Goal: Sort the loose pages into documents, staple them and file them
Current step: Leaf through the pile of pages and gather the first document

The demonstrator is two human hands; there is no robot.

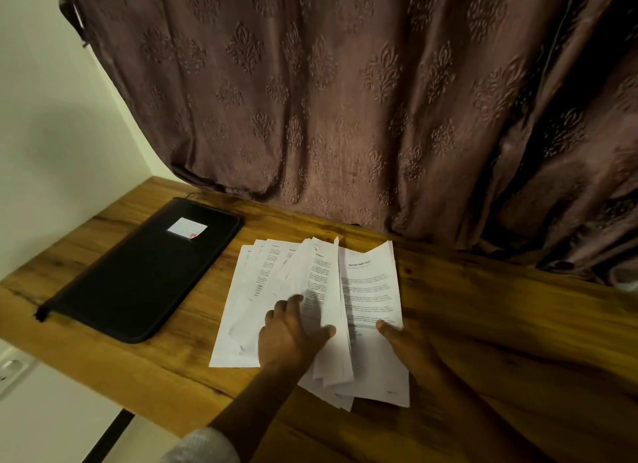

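Nearest the camera, a grey sleeve (203, 445) covers the left forearm, which reaches up to the left hand (288, 338). That hand lies palm down on the loose pages (369, 286). Its fingers (286, 305) are spread and only slightly bent, pressing on the sheets fanned out to the left. Its thumb (326, 331) stretches rightward against a sheaf of pages that stands partly lifted off the pile.

Just right of that thumb, across the raised sheaf, the right hand (411, 348) meets the lower right part of the pile. Its thumb (383, 324) rests on top of 1 printed sheet with a heading and blocks of text. The other right fingers are dark and blurred, so I cannot tell whether they curl under the paper or lie loose beside it.

All the pages sit in 1 overlapping fan on the wooden desk (500, 324), running from below both wrists to well beyond the fingertips.

Left of the left fingers and apart from the paper, a black zip folder (138, 276) lies flat and closed, with a small white label (186, 228) near its far end.

Beyond the fingertips, a brown patterned curtain (345, 100) hangs down to the desk's back edge, and a pale wall (51, 134) stands to its left.
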